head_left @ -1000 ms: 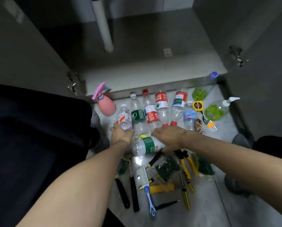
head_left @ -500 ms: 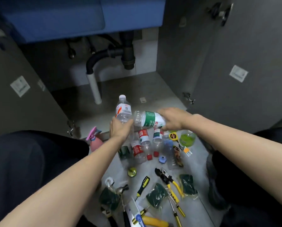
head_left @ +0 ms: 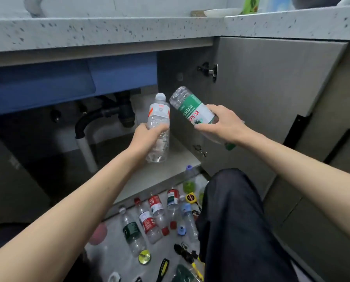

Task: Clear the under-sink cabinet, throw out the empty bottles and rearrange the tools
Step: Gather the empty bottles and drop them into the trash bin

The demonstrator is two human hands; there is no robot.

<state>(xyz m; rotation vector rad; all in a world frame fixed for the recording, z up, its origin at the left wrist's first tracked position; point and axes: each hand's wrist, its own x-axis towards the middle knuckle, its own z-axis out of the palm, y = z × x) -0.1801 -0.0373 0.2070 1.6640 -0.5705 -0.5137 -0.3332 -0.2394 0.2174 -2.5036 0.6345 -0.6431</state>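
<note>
Hands, both occupied. Left hand (head_left: pixel 149 137): I see its fingers wrapped round the middle of a clear bottle with an orange-and-white label (head_left: pixel 158 127), cap up, near upright. Right hand (head_left: pixel 220 124): curled round a green-labelled bottle (head_left: pixel 192 108), tilted base-up toward the left one; its neck end is largely hidden behind the palm and wrist, with only a green bit showing below the wrist. Both look empty and are held clear of the floor, which I judge is for carrying to the bin; no bin is in view.

Floor, below the arms: remaining bottles (head_left: pixel 153 218) lying in a row, red, green and blue labels, some loose caps beside them. Tools: pliers (head_left: pixel 187 254), a black-and-yellow handle (head_left: pixel 163 268), a tape measure (head_left: pixel 190 197), a round yellow disc (head_left: pixel 144 256). My dark trouser leg (head_left: pixel 231 220) covers the right part of the spread; I cannot tell what lies under it. A pink object (head_left: pixel 98 234) is half hidden by the left forearm.

Beyond: cabinet floor (head_left: pixel 159 171) bare where visible, drain pipe (head_left: pixel 125 110), open door (head_left: pixel 271 98), countertop (head_left: pixel 109 31) above.
</note>
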